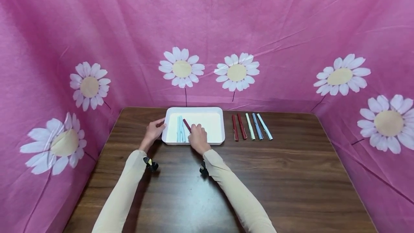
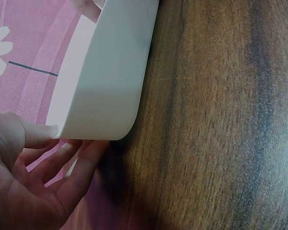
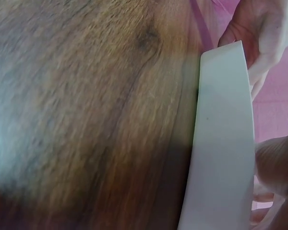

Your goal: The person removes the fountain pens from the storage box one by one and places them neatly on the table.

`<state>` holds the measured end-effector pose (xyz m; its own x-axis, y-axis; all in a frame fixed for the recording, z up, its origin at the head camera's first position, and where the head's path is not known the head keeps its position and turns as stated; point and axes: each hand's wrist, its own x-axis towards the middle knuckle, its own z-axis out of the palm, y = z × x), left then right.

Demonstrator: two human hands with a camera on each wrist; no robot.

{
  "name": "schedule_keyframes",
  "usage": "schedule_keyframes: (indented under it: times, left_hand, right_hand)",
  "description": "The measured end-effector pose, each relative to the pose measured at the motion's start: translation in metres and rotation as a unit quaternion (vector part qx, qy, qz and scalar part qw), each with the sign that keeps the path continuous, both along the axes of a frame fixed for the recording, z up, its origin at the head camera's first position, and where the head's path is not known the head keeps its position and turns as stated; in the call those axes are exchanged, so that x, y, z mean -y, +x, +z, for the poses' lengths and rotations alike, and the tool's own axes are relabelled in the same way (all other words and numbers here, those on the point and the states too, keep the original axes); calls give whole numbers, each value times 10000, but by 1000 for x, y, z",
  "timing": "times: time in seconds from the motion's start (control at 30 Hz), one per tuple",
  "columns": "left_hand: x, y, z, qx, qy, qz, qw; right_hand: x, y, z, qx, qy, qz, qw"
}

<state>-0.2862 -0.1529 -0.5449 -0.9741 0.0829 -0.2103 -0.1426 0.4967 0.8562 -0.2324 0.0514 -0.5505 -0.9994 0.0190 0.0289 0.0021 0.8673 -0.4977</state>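
Observation:
A white tray [image 1: 211, 125] lies on the wooden table, and two light blue pens [image 1: 179, 128] rest side by side in its left part. My left hand [image 1: 154, 131] holds the tray's left end; in the left wrist view the thumb [image 2: 41, 134] lies on the rim and the fingers are against the outer wall. Over the tray's front edge, my right hand [image 1: 198, 137] pinches a dark red pen [image 1: 186, 125], which slants beside the light blue ones. The pen's near end is hidden by that hand. In the right wrist view, the tray's front wall [image 3: 221, 134] hides the fingertips.
Right of the tray, several pens lie in a row on the table [image 1: 291, 175]: two dark red pens [image 1: 242, 127], a pale green pen [image 1: 250, 127], a blue pen [image 1: 257, 127] and a light blue pen [image 1: 265, 127]. A pink flowered curtain [image 1: 207, 17] stands behind and at both sides.

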Motion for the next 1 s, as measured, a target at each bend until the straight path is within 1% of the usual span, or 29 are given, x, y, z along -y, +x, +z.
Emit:
schedule_keyframes:
  times: [0.1,0.17,0.47,0.7,1.0]
  left_hand:
    - [1,2,0,25,-14,54,10000]
    - [1,3,0,60,-18,66,10000]
    - [1,0,1,96,63,47,9999]
    - [2,-1,0,177,61,8,9998]
    - [1,-3,-2,89,7,-10,10000]
  right_hand:
    - [-2,1,-2,-18,108,22,9999]
    - [-4,1,-2,-109,171,19,9998]
    - [-18,-2,5,-766,436,16,9961]
    - [-32,-5,12,-1094,416,-135,9930]
    - [-53,-8,18,-1351,319,-300,9899]
